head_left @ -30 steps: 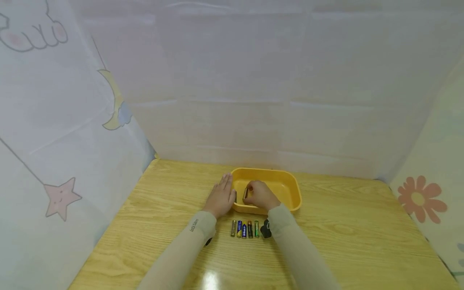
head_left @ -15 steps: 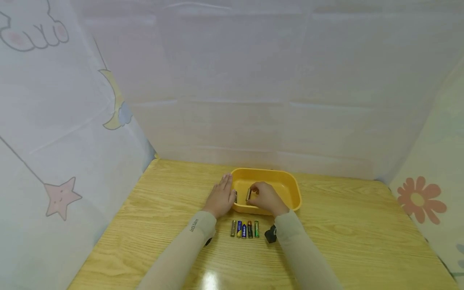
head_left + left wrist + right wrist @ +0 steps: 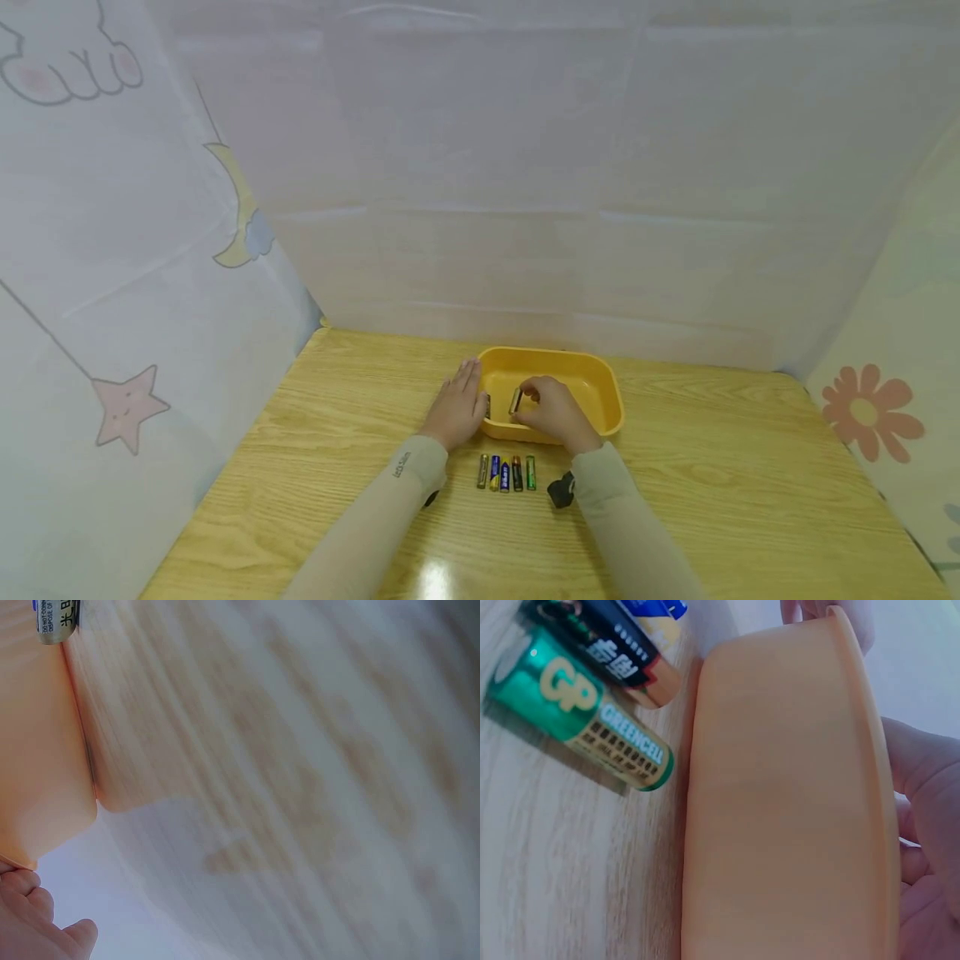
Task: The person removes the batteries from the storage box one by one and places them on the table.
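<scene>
My left hand (image 3: 455,408) rests along the left rim of the yellow tray (image 3: 555,357), its fingers mostly straight. Over the tray's floor, my right hand (image 3: 553,410) pinches a small battery (image 3: 515,401) by its two ends, fingers at the far end and thumb at the near one. Another battery (image 3: 488,407) lies inside by the left wall, partly hidden by my left thumb. In the right wrist view the tray wall (image 3: 787,787) hides what the right fingers hold.
Several batteries lie in a row before the tray, among them a gold one (image 3: 482,472), a black-and-copper one (image 3: 517,473) and a green one (image 3: 531,472). A pale printed cloth (image 3: 480,250) stands behind the wooden table (image 3: 705,483).
My right hand has shifted a little to the right with the battery, away from the one by the left wall. The left hand has stayed in place.
</scene>
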A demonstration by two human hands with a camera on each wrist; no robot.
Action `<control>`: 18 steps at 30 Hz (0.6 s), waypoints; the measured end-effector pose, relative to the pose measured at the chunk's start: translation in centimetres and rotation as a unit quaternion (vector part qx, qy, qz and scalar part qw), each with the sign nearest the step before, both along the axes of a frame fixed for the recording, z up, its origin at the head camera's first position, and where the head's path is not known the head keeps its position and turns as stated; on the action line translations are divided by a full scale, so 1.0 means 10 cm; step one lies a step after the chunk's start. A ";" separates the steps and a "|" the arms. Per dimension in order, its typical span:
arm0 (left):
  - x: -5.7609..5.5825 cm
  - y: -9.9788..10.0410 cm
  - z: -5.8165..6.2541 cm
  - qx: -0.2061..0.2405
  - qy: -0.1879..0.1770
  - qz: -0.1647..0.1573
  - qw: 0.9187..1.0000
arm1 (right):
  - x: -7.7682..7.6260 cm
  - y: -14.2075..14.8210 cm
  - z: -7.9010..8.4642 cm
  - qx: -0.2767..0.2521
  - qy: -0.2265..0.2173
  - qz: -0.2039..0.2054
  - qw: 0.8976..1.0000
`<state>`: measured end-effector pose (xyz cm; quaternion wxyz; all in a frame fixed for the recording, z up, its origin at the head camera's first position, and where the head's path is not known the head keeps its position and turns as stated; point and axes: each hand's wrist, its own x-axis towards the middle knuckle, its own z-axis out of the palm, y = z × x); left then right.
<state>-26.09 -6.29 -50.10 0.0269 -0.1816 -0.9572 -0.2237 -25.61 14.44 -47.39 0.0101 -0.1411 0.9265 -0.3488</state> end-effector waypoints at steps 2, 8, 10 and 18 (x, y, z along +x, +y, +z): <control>0.01 0.00 0.00 0.000 0.001 0.000 1.000 | 0.02 0.01 0.00 -0.004 0.004 -0.001 1.000; 0.02 0.00 0.03 -0.003 0.001 -0.002 1.000 | 0.10 0.07 0.04 -0.028 0.007 -0.010 1.000; 0.03 0.00 0.05 -0.004 0.000 -0.003 1.000 | 0.12 0.09 0.05 -0.035 0.006 -0.012 0.999; 0.04 0.01 0.06 -0.001 0.005 -0.003 1.000 | 0.20 0.12 0.06 -0.040 0.017 -0.007 0.999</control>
